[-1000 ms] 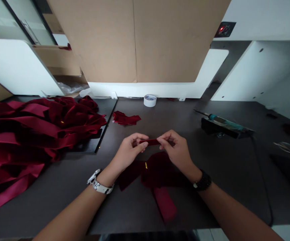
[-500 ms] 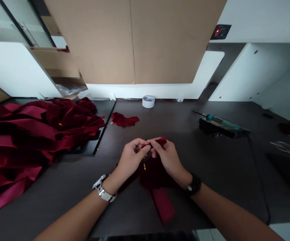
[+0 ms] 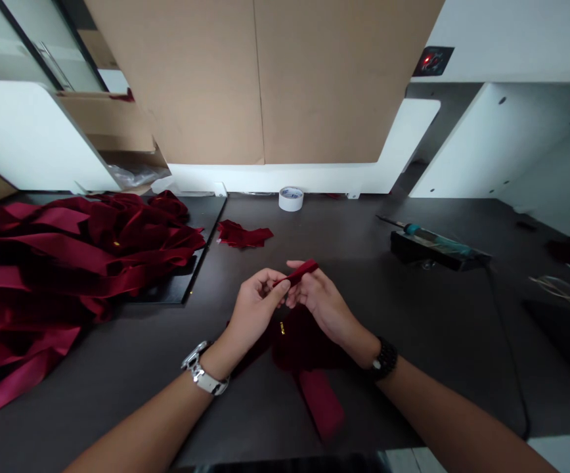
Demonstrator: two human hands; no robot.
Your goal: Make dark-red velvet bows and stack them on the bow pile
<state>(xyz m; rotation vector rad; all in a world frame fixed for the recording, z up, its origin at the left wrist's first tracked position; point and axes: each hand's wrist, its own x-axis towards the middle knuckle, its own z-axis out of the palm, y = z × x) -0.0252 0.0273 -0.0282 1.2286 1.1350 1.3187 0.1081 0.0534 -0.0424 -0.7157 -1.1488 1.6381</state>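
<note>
Both hands meet over the middle of the dark table. My left hand [image 3: 255, 299] pinches one end of a narrow folded strip of dark red velvet ribbon [image 3: 305, 270] between thumb and fingers. On the strip's other end, my right hand [image 3: 324, 302] has its fingers closed around it, partly hiding it. Below the hands lies a larger dark red velvet bow [image 3: 297, 348] with a small gold pin-like piece [image 3: 282, 328] on it. One satin-faced ribbon tail [image 3: 322, 404] hangs from it toward the table's front edge.
A large heap of dark red ribbon [image 3: 83, 256] covers the left side, partly on a black board [image 3: 176, 289]. Small red ribbon pieces [image 3: 244, 235] and a white tape roll [image 3: 291, 199] lie farther back. At right, a soldering iron [image 3: 427, 238] rests on a black box, its cable trailing forward.
My right thumb has lifted off the strip's middle and shifted right. The strip now tilts up to the right and shows more of its length.
</note>
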